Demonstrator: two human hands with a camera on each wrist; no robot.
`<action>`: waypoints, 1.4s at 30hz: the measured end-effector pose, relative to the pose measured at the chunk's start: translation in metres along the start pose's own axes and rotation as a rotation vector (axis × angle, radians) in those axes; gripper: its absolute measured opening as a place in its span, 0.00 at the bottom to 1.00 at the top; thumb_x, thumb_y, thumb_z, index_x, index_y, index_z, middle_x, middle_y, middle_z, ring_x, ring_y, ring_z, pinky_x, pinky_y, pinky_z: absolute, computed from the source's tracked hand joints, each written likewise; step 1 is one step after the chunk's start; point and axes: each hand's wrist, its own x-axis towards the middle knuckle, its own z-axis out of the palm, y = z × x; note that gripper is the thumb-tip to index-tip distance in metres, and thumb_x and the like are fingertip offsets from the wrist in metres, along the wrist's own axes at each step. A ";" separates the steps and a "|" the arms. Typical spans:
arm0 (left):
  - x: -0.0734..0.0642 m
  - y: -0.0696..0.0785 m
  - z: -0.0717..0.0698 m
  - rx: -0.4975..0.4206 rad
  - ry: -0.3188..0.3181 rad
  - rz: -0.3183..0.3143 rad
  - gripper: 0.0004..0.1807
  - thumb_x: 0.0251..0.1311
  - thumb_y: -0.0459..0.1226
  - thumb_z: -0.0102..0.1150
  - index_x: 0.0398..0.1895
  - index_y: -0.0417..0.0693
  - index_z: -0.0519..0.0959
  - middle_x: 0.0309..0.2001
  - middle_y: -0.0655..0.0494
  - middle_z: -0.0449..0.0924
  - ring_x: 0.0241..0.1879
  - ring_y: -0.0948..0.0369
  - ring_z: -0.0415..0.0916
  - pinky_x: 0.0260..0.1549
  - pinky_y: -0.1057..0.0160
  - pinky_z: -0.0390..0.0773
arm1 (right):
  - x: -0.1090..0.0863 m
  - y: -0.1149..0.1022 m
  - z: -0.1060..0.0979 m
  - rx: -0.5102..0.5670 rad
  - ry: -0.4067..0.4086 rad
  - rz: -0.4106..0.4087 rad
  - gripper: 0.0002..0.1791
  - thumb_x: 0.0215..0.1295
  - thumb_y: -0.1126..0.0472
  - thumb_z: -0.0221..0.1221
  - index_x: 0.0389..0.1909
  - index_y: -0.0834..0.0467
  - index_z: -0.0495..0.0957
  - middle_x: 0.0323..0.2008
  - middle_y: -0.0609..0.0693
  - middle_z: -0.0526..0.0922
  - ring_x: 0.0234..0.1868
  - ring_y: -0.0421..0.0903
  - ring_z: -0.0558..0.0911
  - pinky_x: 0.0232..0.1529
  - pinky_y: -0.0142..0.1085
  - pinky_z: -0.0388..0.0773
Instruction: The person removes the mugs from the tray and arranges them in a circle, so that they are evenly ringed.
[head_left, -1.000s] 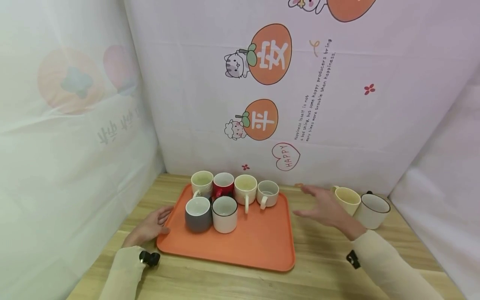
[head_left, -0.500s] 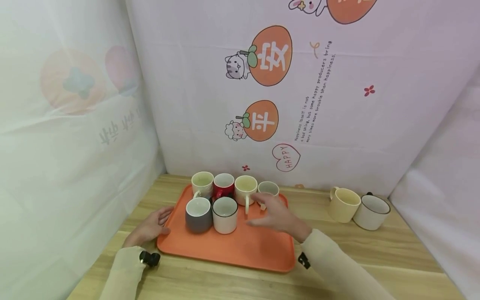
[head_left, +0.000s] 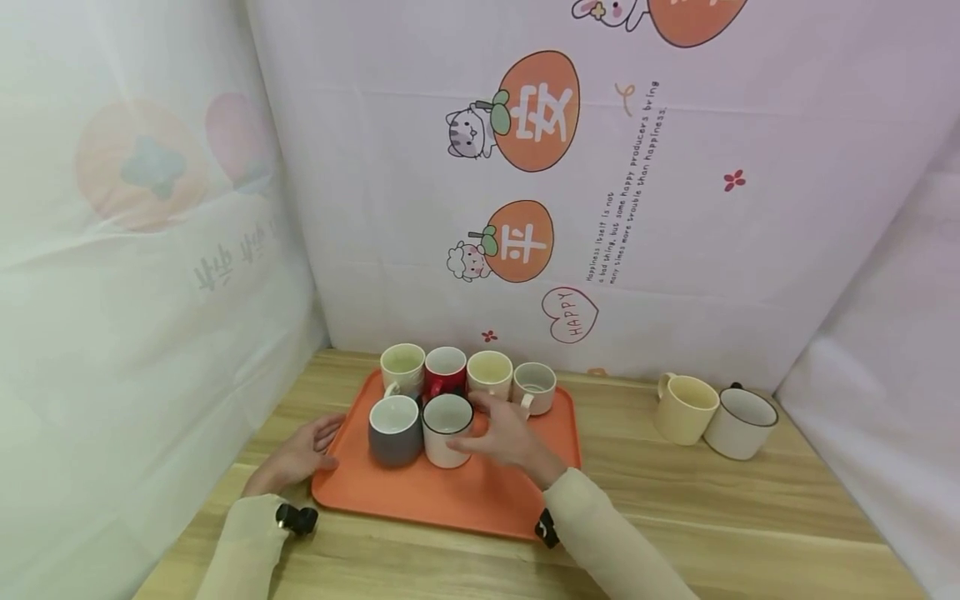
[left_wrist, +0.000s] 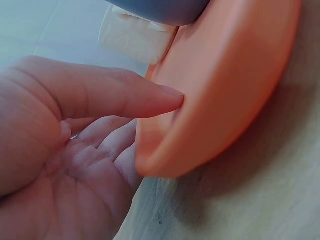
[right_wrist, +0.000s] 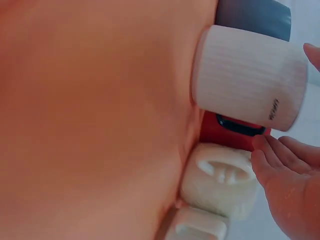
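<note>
White cylindrical mug (head_left: 441, 444): stood upright, dark-rimmed and ribbed (small dark lettering near the lip), around the middle of an orange rectangular tray (head_left: 397, 498).
Right hand (head_left: 512, 433): had moved left since half a second ago; thumb and fingers spread around the mug, contact unclear.
Left hand (head_left: 296, 456): thumb and fingers pinched the tray's left edge.
Tray room: orange surface stretched from mug to front edge.
</note>
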 end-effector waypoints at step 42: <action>0.001 0.003 -0.002 -0.010 0.003 -0.017 0.50 0.57 0.18 0.61 0.82 0.26 0.48 0.82 0.26 0.48 0.82 0.32 0.48 0.77 0.39 0.61 | -0.090 -0.003 -0.068 0.062 0.178 0.044 0.41 0.38 0.52 0.86 0.58 0.53 0.82 0.46 0.44 0.88 0.48 0.44 0.86 0.52 0.37 0.85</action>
